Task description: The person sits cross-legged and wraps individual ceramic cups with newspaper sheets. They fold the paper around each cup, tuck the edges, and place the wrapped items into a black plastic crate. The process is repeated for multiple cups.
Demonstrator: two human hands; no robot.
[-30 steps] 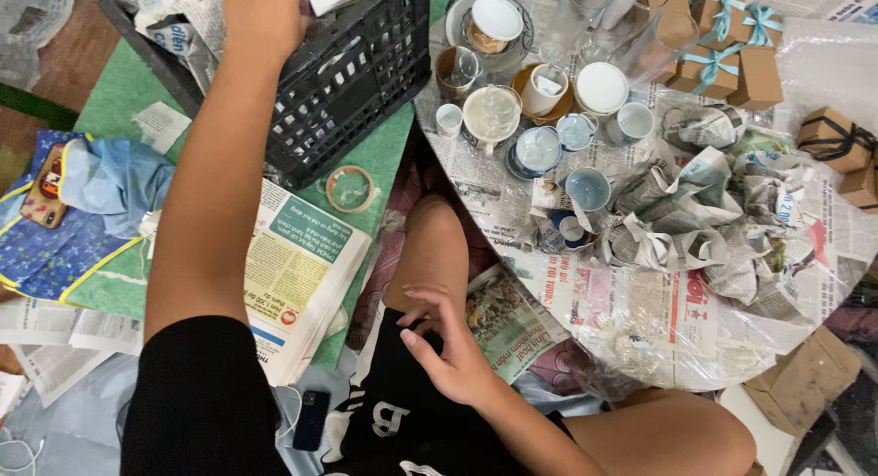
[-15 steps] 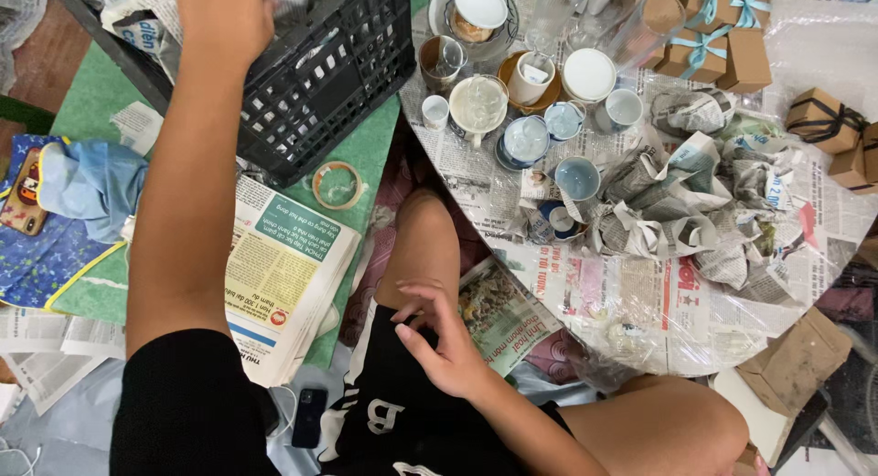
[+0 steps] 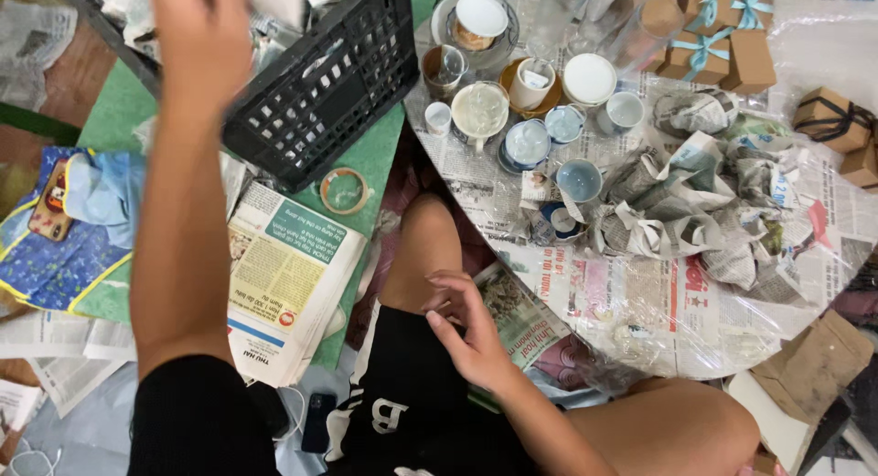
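Two hands are at work, and they are doing very different things. Nearest, the right hand (image 3: 466, 334) rests on the person's lap beside the bent knee, fingers loosely curled and apart, gripping nothing. Just left of that knee lies a stack of newspaper (image 3: 288, 288), flat and soft-edged, probably kept within reach as wrapping sheets. A roll of clear tape (image 3: 345, 191) sits on the green mat between the newspaper and the black crate (image 3: 325, 87). The crate is rigid plastic lattice, tilted toward the person, likely so its inside is easier to get at. The left hand (image 3: 203, 32) is raised at the crate's left rim (it is blurred, so I cannot tell whether it is open or gripping anything). To the right of the crate stands the round bench (image 3: 695, 320), covered in newsprint under shiny film. On it cluster smooth glazed cups (image 3: 578, 179) and bowls, beside crumpled paper-wrapped bundles (image 3: 677, 211), with tan ribbon-tied boxes (image 3: 722, 51) beyond.
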